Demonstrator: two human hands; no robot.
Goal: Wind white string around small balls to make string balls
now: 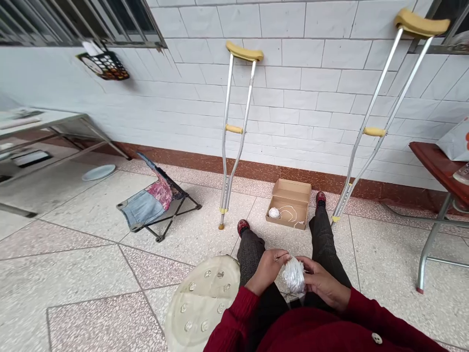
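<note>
A white, slightly shiny ball of string [293,276] is held between my two hands above my lap. My left hand [269,268] is closed, with thumb and fingertips pinched at the ball's upper left edge. From the other side, my right hand [324,281] supports the ball with bent fingers and thumb. On the floor ahead, between my feet, an open cardboard box [287,224] contains another white ball of string [274,212]. A loose strand curls beside that ball inside the box.
Two crutches, one left [234,129] and one right [374,132], lean against the tiled wall. A round plastic stool [205,305] stands close at my left. Farther left are a folding chair [144,210], a plate [98,172] and a table [44,120]. A red-brown table [436,164] is at right.
</note>
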